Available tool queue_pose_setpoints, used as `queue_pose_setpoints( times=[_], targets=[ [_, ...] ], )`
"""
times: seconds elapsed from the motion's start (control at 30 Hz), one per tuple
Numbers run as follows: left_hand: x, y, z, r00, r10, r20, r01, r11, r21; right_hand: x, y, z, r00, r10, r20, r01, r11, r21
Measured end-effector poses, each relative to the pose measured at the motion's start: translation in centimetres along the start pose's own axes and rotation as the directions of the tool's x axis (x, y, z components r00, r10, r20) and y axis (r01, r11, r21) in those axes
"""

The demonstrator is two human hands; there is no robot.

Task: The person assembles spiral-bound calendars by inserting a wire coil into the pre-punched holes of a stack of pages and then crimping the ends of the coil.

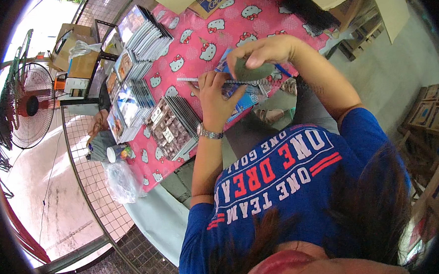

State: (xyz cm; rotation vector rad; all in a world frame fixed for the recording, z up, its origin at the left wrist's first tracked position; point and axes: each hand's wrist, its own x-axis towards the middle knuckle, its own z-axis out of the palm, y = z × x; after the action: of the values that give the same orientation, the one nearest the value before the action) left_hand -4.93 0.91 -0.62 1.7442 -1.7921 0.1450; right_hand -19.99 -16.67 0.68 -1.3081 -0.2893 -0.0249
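Taking the pink cloth (195, 44) as landmark: its left side is crowded with fanned stacks of booklets (142, 34), (174, 127), standing close together with narrow gaps. The middle strip beside them lies bare up to the cardboard box (212, 1) at the far end. A fan (29, 105) stands well left of it.

close overhead view, facing down

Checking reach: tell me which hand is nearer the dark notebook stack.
Left. The left hand lies just beside the dark notebook stack, not touching; the right hand is farther off, gripping a grey pad.
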Motion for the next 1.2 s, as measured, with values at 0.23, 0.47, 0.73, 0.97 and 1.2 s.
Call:
queue_pose_setpoints(
  times=[0.23, 0.47, 0.73, 0.97, 1.2],
  targets=[
    [-0.4, 0.4, 1.0, 0.989, -0.139, -0.060, 0.141, 0.989, 0.043, 1.2, 0.0, -1.4, 0.988, 0.145, -0.047, -0.153, 0.941, -0.302],
    [0.1, -1.7, -1.2, 0.993, -0.091, -0.079, 0.101, 0.984, 0.147, 3.7, 0.0, -1.3, 0.977, 0.197, -0.075, -0.211, 0.915, -0.345],
    [-0.1, -1.8, -0.7, 0.986, -0.116, -0.116, 0.128, 0.987, 0.100, 4.7, 1.4, -3.0, 0.966, 0.242, -0.093, -0.250, 0.781, -0.572],
    [-0.2, -1.7, -0.4, 0.979, -0.179, -0.103, 0.190, 0.976, 0.109, 5.0, 0.7, -2.5, 0.977, 0.209, -0.031, -0.207, 0.917, -0.340],
    [0.1, -1.6, -0.3, 0.977, -0.163, -0.140, 0.176, 0.980, 0.091, 4.9, 2.4, -2.6, 0.994, 0.103, -0.029, -0.102, 0.995, 0.013]
  ],
)
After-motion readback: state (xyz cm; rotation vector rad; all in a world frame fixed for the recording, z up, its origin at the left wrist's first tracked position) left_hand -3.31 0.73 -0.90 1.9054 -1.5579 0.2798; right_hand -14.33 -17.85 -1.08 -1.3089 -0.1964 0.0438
